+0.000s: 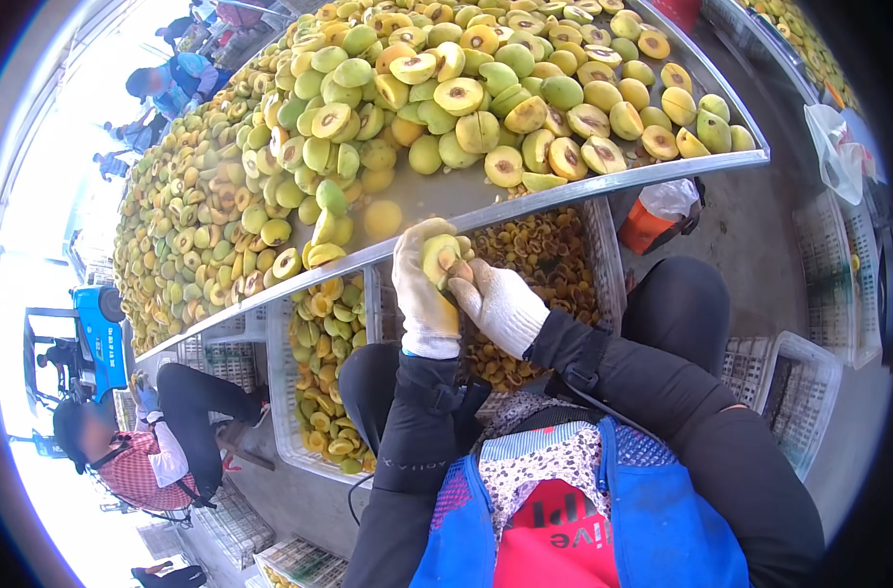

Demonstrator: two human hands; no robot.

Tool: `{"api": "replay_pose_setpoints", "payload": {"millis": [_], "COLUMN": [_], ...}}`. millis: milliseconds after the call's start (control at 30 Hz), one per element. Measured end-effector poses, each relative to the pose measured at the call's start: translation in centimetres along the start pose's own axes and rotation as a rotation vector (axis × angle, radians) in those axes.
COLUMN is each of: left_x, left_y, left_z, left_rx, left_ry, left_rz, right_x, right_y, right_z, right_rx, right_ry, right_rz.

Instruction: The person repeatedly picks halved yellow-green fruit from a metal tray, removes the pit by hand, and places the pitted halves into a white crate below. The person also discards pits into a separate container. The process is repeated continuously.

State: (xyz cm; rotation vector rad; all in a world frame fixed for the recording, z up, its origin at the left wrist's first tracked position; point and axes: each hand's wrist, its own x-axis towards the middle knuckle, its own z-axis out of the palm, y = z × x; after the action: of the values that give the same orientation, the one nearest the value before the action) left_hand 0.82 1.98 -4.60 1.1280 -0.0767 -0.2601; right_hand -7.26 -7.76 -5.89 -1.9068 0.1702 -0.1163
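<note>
My left hand (pixel 426 287), in a stained whitish knit glove, holds a green-yellow halved stone fruit (pixel 439 259) just over the table's metal edge. Its cut face is turned toward my right hand (pixel 501 301). That hand, gloved in white knit, has thumb and fingers bent against the brown middle of the cut face. Whether a small tool or the stone sits between those fingers is hidden. Beyond both hands, a large heap of halved stone fruit (pixel 457 95) covers much of the metal-rimmed table (pixel 446 187), many halves with the stone still in them.
Below the table edge stand a plastic crate (pixel 281 411) of hollowed fruit halves and another crate (pixel 608 250) of small brownish pieces. An orange container (pixel 645 220) stands under the table. At left sits a co-worker (pixel 149 456); a blue vehicle (pixel 101 338) is behind. Empty-looking crates (pixel 802 397) stand right.
</note>
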Motion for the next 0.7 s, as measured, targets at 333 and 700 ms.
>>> {"api": "replay_pose_setpoints", "payload": {"millis": [333,700], "left_x": [-0.3,-0.7], "left_y": [1.6,1.6], "left_z": [0.6,0.2], "left_rx": [0.161,-0.093], "left_ry": [-0.003,-0.072], "left_rz": [-0.056,-0.073], "right_x": [0.6,-1.0], "right_y": [0.9,-2.0], "right_z": [2.1,-1.5], "right_rx": [0.440,-0.304], "right_ry": [-0.090,0.067], "right_rz": [0.216,-0.018]}}
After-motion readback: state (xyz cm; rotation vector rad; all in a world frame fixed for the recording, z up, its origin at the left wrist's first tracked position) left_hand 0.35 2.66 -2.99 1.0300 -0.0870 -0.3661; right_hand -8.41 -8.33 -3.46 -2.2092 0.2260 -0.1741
